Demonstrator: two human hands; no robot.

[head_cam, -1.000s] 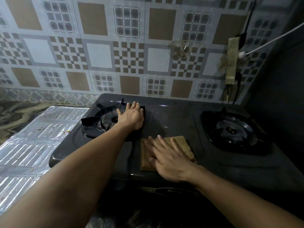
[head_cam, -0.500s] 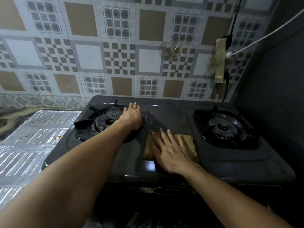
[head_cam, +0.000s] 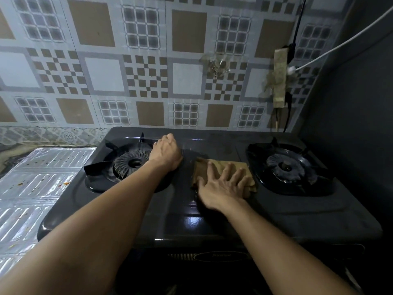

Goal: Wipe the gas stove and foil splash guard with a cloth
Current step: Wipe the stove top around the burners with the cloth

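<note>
A black two-burner gas stove [head_cam: 212, 220] fills the middle of the view. A folded tan cloth [head_cam: 223, 166] lies on its top between the burners. My right hand [head_cam: 221, 188] presses flat on the cloth with fingers spread. My left hand [head_cam: 167, 153] sits on the right side of the left burner [head_cam: 133, 161], its fingers curled over the pan support there; the fingertips are hidden. The foil splash guard [head_cam: 38, 188] lies flat on the counter left of the stove, spotted with orange stains.
The right burner [head_cam: 285, 167] sits just right of the cloth. A tiled wall rises behind the stove, with a power strip [head_cam: 279, 77] and a white cable [head_cam: 340, 43] at the upper right. A dark wall [head_cam: 350, 124] closes the right side.
My right hand has slid the cloth away from me and to the right, toward the right burner. My left hand's fingers, straight before, are now curled over the pan support.
</note>
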